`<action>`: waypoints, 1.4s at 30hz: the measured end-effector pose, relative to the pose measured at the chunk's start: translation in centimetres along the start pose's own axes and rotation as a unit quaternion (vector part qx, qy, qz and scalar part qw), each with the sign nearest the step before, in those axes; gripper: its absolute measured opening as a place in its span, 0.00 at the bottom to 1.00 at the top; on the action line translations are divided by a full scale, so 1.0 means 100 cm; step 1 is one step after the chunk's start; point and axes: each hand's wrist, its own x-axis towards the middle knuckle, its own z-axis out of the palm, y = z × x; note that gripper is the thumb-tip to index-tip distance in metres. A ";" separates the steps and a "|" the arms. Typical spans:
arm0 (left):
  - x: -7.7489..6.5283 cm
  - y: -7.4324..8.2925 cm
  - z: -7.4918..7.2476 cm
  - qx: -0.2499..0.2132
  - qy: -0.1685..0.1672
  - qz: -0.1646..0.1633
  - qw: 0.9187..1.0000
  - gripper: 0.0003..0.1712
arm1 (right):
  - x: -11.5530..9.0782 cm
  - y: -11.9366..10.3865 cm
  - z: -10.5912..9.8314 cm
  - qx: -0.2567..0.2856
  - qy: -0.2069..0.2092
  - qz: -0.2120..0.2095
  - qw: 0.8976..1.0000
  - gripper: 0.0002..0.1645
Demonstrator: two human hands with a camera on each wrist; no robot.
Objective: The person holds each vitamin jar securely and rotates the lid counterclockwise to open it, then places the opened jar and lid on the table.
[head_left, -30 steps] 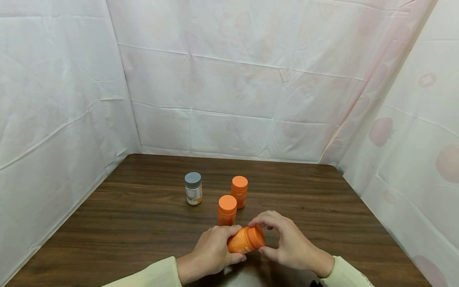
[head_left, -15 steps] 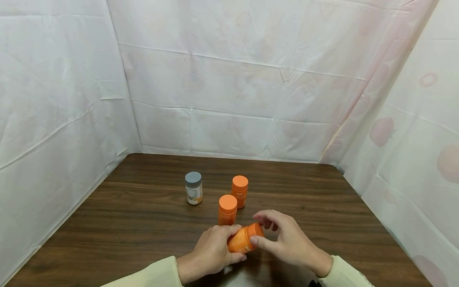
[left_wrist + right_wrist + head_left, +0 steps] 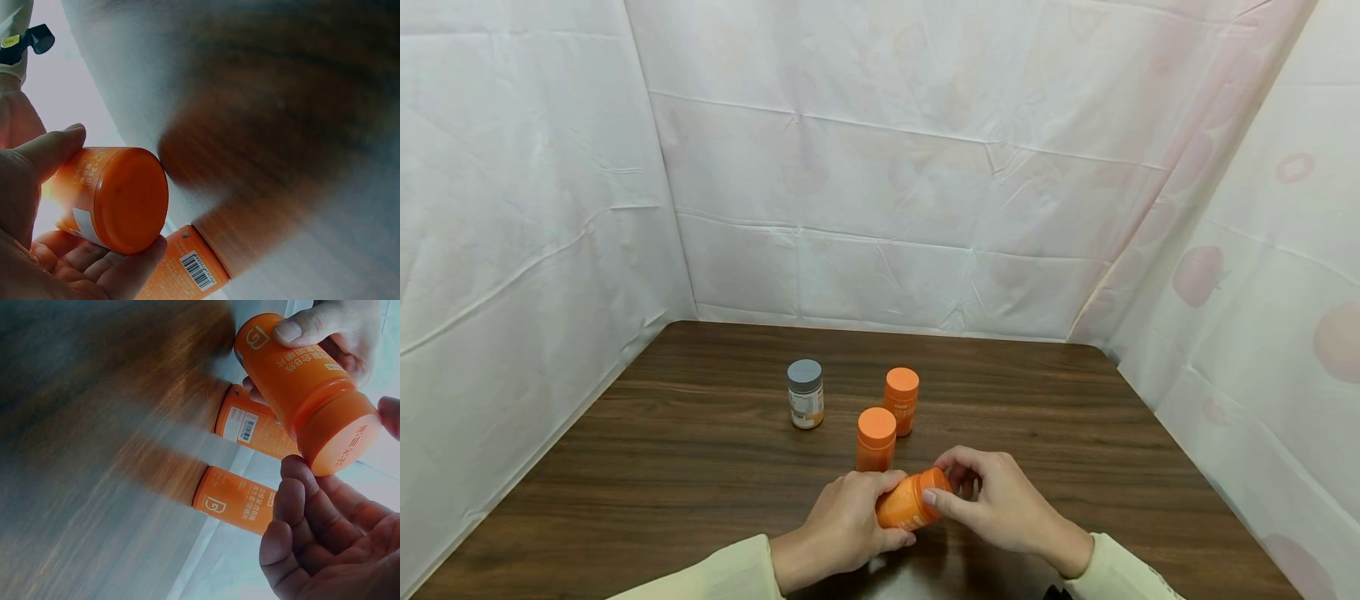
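My left hand [image 3: 848, 518] grips an orange pill bottle [image 3: 904, 505] by its body, tilted so its orange lid [image 3: 342, 432] points to the right. My right hand [image 3: 1003, 502] is at that lid, thumb on the near side and curled fingers at the far side. The left wrist view shows the bottle's round base [image 3: 132, 201] facing the camera, clear of the tabletop. Just beyond the left hand stands a second orange bottle [image 3: 876, 442], its lower part hidden. Behind that one is a third orange bottle [image 3: 901, 402], also upright and capped.
A clear bottle with a grey lid [image 3: 806, 395] stands upright to the left of the orange ones. Dark wood-grain tabletop [image 3: 700, 450] lies under everything. White sheets [image 3: 880, 167] hang at the back and both sides.
My right hand has shifted its hold around the lid: the thumb moved up onto its near side, while the fingers lifted away and then came back down to it. My left hand stays put.
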 end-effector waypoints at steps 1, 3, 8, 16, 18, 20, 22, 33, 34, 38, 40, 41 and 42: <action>0.000 0.000 0.000 0.000 0.001 0.001 1.000 0.25 | 0.000 0.000 0.000 0.002 -0.002 -0.001 1.000 0.12; 0.000 0.000 0.000 0.002 0.003 0.001 1.000 0.25 | 0.000 0.000 0.000 0.001 -0.004 -0.006 1.000 0.12; -0.001 -0.001 0.001 0.002 0.006 0.004 1.000 0.25 | 0.000 0.001 0.000 -0.011 -0.002 -0.029 1.000 0.14; 0.000 -0.001 0.001 -0.003 0.001 0.003 1.000 0.24 | 0.000 0.002 -0.001 -0.020 0.003 -0.069 0.997 0.17; 0.000 -0.001 0.000 -0.003 0.000 0.002 1.000 0.24 | -0.001 0.002 -0.002 -0.018 0.006 -0.080 0.997 0.18; 0.000 -0.001 0.000 -0.002 -0.001 0.001 1.000 0.24 | -0.002 0.002 -0.002 -0.016 0.008 -0.090 0.996 0.20; 0.000 -0.001 0.000 -0.001 -0.002 0.000 1.000 0.24 | -0.002 0.002 -0.002 -0.013 0.008 -0.097 0.995 0.21; -0.001 -0.001 0.000 -0.003 -0.001 0.003 1.000 0.24 | -0.003 0.004 -0.004 -0.011 0.010 -0.154 0.988 0.30; -0.001 -0.001 0.000 -0.002 0.000 0.004 1.000 0.24 | -0.003 0.004 -0.004 -0.012 0.013 -0.160 0.987 0.31; -0.001 -0.001 0.001 0.003 0.002 0.004 1.000 0.25 | -0.003 0.003 -0.004 -0.018 0.021 -0.178 0.984 0.37; -0.001 -0.001 0.001 0.005 0.001 0.002 1.000 0.25 | -0.003 0.002 -0.004 -0.023 0.022 -0.183 0.983 0.40; -0.001 -0.001 0.001 0.006 0.001 0.001 1.000 0.26 | -0.003 0.002 -0.004 -0.024 0.021 -0.183 0.983 0.41; -0.001 -0.001 0.001 0.006 0.000 0.001 1.000 0.26 | -0.003 0.002 -0.004 -0.025 0.019 -0.183 0.983 0.41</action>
